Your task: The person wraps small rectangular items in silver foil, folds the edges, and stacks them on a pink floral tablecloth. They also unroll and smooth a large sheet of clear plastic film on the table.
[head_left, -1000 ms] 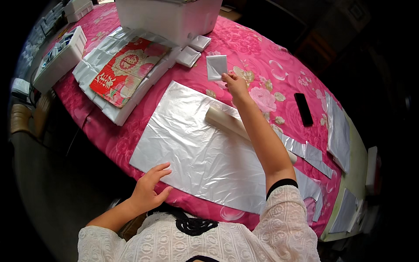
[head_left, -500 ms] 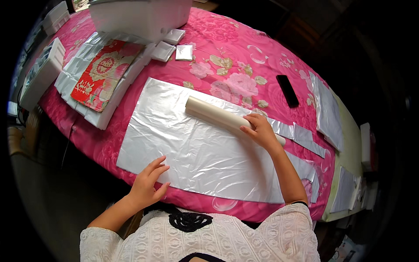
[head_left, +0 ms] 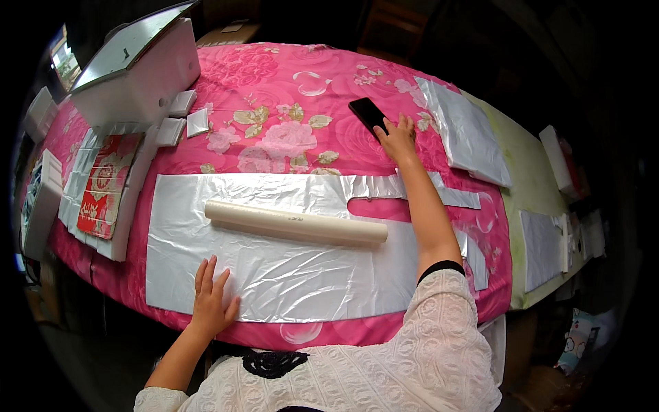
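A silvery plastic bag with handle strips [head_left: 274, 288] lies spread over the pink flowered cloth in front of me. Across it rests a cream-white tube [head_left: 295, 223], with no hand on it. My left hand [head_left: 214, 302] is open over the bag's near left part, fingers apart; whether it presses down I cannot tell. At the far side my right hand [head_left: 398, 143] reaches to a black phone [head_left: 368, 115]. Its thumb is by the phone's near end and its other fingers stretch out beyond; the phone lies flat, not gripped.
A white foam box [head_left: 151, 86] stands at the far left, with small folded white packets [head_left: 198, 122] beside it. Nearer is a stack of folded bags with a red printed sheet [head_left: 106, 185] on top. More silvery bags [head_left: 467, 130] lie at the right, near a pale green surface [head_left: 508, 206].
My right hand has let go of the tube and moved away to the phone. The tube now lies flatter across the bag. The view has shifted, and my left hand stays near the bag's edge.
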Tool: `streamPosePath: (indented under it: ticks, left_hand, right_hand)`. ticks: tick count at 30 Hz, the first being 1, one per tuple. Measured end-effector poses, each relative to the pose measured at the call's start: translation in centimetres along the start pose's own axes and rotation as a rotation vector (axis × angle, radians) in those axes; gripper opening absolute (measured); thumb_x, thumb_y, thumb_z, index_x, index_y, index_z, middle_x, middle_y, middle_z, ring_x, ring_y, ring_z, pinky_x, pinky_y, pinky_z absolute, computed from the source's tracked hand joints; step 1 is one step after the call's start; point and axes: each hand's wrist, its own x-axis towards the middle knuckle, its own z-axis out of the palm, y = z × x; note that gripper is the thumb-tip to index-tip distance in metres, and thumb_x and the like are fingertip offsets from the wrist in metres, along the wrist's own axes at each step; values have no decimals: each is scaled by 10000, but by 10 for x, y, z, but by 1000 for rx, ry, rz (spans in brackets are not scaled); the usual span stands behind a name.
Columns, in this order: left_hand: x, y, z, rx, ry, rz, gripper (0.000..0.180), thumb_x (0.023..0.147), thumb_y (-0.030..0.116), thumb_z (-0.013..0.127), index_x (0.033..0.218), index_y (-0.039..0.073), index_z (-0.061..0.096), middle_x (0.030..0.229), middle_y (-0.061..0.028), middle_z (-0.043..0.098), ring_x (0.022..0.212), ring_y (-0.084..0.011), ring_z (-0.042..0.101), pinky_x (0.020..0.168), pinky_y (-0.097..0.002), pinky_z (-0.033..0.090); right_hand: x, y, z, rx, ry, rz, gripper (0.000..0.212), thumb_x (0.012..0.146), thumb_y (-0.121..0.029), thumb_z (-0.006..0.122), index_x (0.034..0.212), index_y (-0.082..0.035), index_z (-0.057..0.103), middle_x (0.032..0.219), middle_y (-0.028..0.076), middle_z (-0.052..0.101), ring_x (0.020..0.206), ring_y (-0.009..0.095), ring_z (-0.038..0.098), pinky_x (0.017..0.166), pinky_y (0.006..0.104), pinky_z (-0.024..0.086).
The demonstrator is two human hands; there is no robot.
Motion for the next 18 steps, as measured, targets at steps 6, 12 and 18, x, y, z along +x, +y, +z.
streamPosePath:
  ticks: [6, 12, 18]
  left_hand:
    - [-4, -1, 3, 61, -15, -18, 543, 659, 142, 614, 1151, 5, 431, 1350, -254, 234, 1239, -440, 208, 1005, -493, 225]
    - [0, -1, 5, 50, -17, -11, 534, 655, 144, 610, 1143, 9, 440, 1352, -252, 233, 1237, -437, 214, 1001, -494, 229]
    - [0, 0, 4, 16, -28, -14, 545, 652, 128, 588, 1165, 34, 428, 1356, -249, 234, 1242, -432, 216, 1005, -497, 212]
  right_hand:
    - [21, -1, 7, -80, -262, 8, 593, 783, -605, 438, 1171, -170, 548, 1398, 193, 210, 1311, 378, 68, 1034, 513, 148]
    - [-25, -4, 15, 244, -54, -180, 568, 817, -546, 453, 1095, -66, 578, 1301, 209, 363, 1239, 397, 225, 1004, 489, 216]
    - [-118, -33, -32, 481, -285, -498, 470, 822, -432, 522, 1081, -42, 572, 1189, 196, 485, 1155, 372, 361, 970, 434, 286]
